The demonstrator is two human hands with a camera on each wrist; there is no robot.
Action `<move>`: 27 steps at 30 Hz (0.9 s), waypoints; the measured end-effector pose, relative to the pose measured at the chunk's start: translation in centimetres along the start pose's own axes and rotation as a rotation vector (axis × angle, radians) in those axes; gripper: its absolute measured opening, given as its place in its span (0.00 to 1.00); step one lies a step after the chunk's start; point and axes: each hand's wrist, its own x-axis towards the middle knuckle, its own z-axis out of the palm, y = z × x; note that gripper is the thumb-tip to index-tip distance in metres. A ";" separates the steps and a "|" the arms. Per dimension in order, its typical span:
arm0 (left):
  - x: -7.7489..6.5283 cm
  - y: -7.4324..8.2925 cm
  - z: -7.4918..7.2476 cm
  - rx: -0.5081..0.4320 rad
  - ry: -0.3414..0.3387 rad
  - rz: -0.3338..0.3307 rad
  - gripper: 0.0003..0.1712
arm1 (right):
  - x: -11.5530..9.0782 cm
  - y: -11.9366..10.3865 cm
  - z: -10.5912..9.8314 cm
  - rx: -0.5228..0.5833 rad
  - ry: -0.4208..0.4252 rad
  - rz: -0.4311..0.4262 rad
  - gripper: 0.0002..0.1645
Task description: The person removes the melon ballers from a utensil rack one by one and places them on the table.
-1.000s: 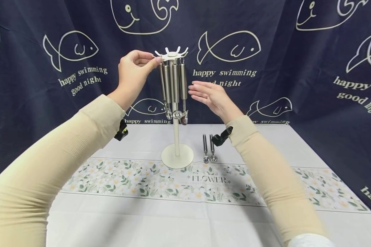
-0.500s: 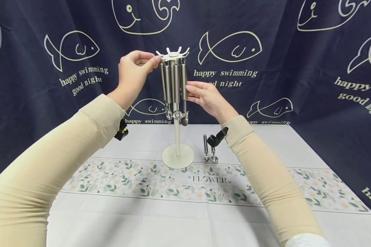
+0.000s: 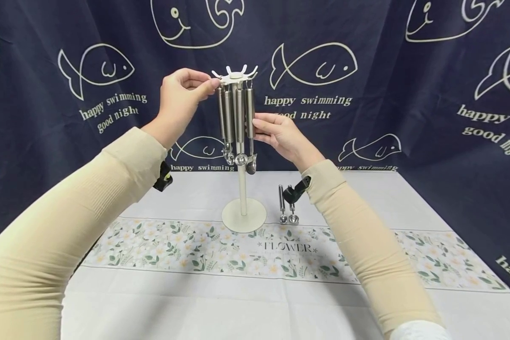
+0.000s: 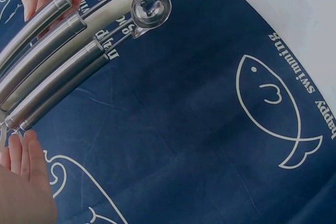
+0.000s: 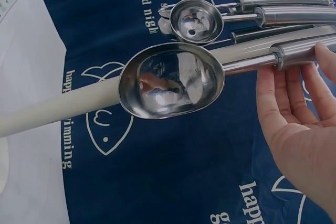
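Observation:
A white stand with a ring of hooks (image 3: 235,77) holds several steel utensils hanging by their ends. At its upper left, my left hand (image 3: 180,101) pinches the edge of the hook ring between thumb and fingertips. My right hand (image 3: 282,136) is at the rightmost utensil, a steel scoop (image 5: 173,85) with a wide oval bowl. In the right wrist view its thumb lies on the scoop's handle and the fingers sit behind. Beside it hangs a smaller round-bowled scoop (image 5: 197,22). In the left wrist view, round-bowled utensils (image 4: 151,10) hang above the left fingertips.
The stand's round base (image 3: 244,222) rests on the white table, at the edge of a floral printed strip (image 3: 187,245). Two small steel scoops (image 3: 282,200) lie right of the base, one partly behind the right wrist camera (image 3: 296,189). A dark blue fish-print cloth (image 3: 221,28) hangs behind.
My right hand has moved left from beside the utensils and taken hold of the rightmost scoop's handle. The left hand stays at the hook ring.

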 end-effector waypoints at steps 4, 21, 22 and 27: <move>0.0 0.0 -0.1 -0.018 -0.006 -0.008 0.09 | -0.1 0.1 0.0 -0.001 -0.005 -0.002 0.21; 0.2 0.0 -0.2 -0.004 -0.032 -0.008 0.10 | -0.1 0.3 -0.1 0.018 0.001 -0.011 0.21; 0.2 0.0 -0.2 -0.006 -0.034 -0.012 0.11 | -0.1 0.3 -0.1 0.012 -0.002 -0.014 0.21; 0.2 0.0 -0.2 0.004 -0.039 -0.031 0.16 | -0.1 0.4 -0.2 0.007 -0.010 -0.020 0.22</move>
